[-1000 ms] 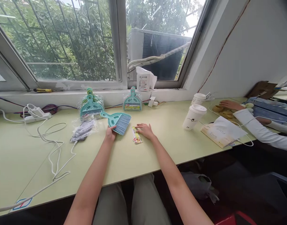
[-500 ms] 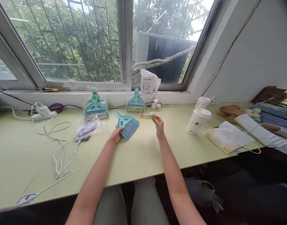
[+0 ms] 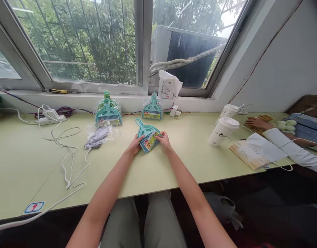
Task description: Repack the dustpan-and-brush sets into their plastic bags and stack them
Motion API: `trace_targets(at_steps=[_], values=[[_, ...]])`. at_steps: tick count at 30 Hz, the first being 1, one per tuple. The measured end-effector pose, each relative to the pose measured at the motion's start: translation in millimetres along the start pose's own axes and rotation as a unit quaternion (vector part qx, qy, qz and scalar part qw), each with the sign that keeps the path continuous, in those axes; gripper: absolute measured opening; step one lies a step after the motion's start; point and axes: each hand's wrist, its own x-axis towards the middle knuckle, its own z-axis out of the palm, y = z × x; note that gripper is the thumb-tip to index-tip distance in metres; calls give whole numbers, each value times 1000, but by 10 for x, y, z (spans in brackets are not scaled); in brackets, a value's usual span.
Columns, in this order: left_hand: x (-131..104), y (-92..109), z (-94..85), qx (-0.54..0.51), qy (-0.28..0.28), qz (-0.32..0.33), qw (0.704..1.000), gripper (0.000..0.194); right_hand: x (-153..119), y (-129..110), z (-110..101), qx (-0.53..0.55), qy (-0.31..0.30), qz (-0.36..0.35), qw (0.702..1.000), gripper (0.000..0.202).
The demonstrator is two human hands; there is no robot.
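Observation:
My left hand [image 3: 134, 144] is closed on the left edge of a teal dustpan [image 3: 145, 128], which has a small brush nested in it. The dustpan is tilted, its looped handle pointing up and left. Across the brush's blue-grey bristles [image 3: 145, 148] lies a yellow printed label [image 3: 151, 140]. My right hand [image 3: 164, 140] pinches this label by its right end. Behind stand a wrapped dustpan-and-brush set [image 3: 152, 109] and, further left, several more wrapped sets [image 3: 108, 113] against the wall.
A crumpled clear plastic bag [image 3: 106, 133] lies over a phone [image 3: 96, 146] with a white cable [image 3: 72, 162]. Paper cups [image 3: 221, 132] and a paper packet [image 3: 254, 151] stand right. Another person's hand [image 3: 258, 123] rests on a brown object there. A power strip [image 3: 52, 119] sits left.
My right hand has lifted the label off the table and brought it left, onto the front of the dustpan. The dustpan has turned more upright, with my left hand still holding it.

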Motion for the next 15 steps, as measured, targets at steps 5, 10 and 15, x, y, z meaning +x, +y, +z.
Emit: trace_targets(at_steps=[5, 10, 15], values=[[-31, 4, 17, 14, -3, 18, 1000, 68, 14, 61, 22, 18, 39, 8, 999, 62], [-42, 16, 17, 27, 5, 33, 999, 73, -23, 97, 107, 95, 56, -8, 994, 60], [-51, 10, 43, 44, -28, 54, 997, 73, -53, 230, 192, 64, 129, 8, 990, 61]])
